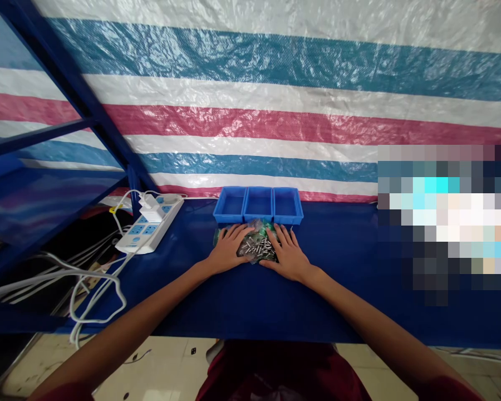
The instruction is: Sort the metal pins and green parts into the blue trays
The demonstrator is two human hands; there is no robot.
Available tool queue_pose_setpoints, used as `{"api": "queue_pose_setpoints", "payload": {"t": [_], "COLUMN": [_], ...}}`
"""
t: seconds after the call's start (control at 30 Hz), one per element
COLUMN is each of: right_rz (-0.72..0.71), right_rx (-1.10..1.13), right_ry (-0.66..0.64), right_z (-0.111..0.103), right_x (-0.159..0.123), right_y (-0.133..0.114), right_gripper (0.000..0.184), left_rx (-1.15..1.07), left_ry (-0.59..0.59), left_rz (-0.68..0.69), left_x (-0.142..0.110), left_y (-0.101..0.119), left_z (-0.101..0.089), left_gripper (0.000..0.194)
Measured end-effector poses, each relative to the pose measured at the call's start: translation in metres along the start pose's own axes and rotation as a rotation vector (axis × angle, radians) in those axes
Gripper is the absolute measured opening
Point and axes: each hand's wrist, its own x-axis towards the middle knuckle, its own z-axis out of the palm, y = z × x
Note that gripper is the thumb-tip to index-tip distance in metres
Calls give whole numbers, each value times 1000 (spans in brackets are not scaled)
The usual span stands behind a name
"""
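Note:
A clear plastic bag [256, 246] of small silvery metal pieces, like screws or rivets, lies on the blue table. Green shows at the bag's far edge, and its sides are partly hidden under my hands. My left hand [229, 249] rests on the left side of the bag with its fingers spread. On the right side lies my right hand [290, 253], fingers also stretched out and apart. Just beyond my fingertips, three blue bins stand in a row: a left bin [223, 218], a middle bin [258, 219] and a right bin [288, 219].
A white power strip [144, 245] with a plugged-in white adapter [151, 209] sits at the table's left. White cables [96, 317] loop over the left edge. A blue metal frame [108, 142] rises there. Striped plastic sheeting [254, 122] hangs behind. The right side is pixelated.

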Motion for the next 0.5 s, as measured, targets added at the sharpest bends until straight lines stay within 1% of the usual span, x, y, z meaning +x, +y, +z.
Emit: {"api": "queue_pose_setpoints", "payload": {"t": [0.27, 0.5], "right_rz": [9, 5], "right_rx": [10, 15], "right_ry": [29, 50], "right_z": [5, 8], "right_x": [3, 4], "right_y": [0, 0], "right_gripper": [89, 87], "left_rx": [-33, -36], "left_ry": [27, 20], "left_rz": [25, 25], "left_x": [3, 4], "left_y": [-2, 1], "left_z": [2, 0], "left_gripper": [77, 75]}}
